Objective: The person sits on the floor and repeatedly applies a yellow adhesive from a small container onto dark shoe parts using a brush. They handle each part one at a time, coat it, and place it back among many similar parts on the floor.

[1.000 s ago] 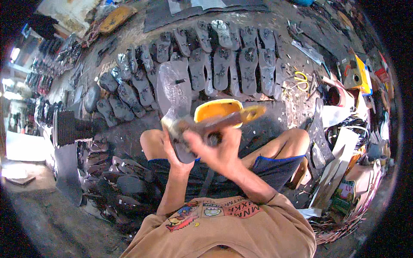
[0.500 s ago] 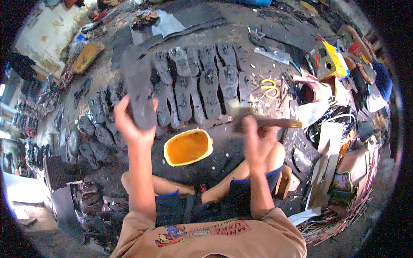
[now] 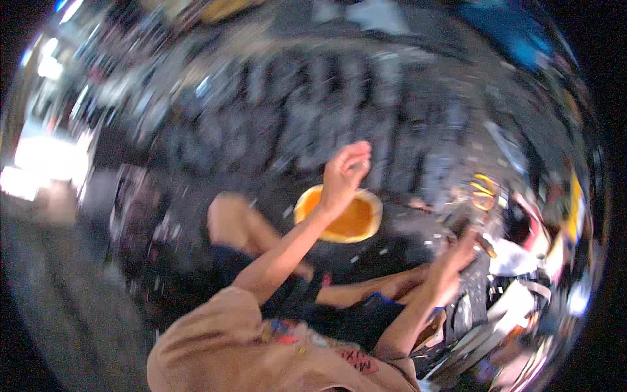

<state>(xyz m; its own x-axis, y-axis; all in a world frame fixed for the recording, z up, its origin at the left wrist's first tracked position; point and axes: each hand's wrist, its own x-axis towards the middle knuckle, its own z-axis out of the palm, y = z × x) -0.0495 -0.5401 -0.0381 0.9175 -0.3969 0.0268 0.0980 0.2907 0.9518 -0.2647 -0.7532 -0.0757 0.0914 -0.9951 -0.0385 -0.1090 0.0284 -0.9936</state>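
My left hand (image 3: pixel 345 175) is raised over a pale-rimmed tub (image 3: pixel 377 225) of amber liquid, its fingers curled together. Nothing shows between them. Farther right, my right hand (image 3: pixel 458 253) is closed around a dark tool with a brown handle (image 3: pixel 486 245) whose tip is yellowish. Motion smears the tool's head, so its kind is unclear. Beyond the tub, dark shoe soles (image 3: pixel 300 124) lie in rows on the ground, badly blurred.
Yellow-handled scissors (image 3: pixel 483 191) lie beyond my right hand. White strips and scraps (image 3: pixel 506 307) are heaped at the right. My bent legs (image 3: pixel 238 225) frame the near side of the tub. Something blue (image 3: pixel 509 32) is at the far right.
The sole that was in my left hand is no longer there, and that hand has moved right, over the tub. My right hand keeps the tool. The whole view has swung leftward.
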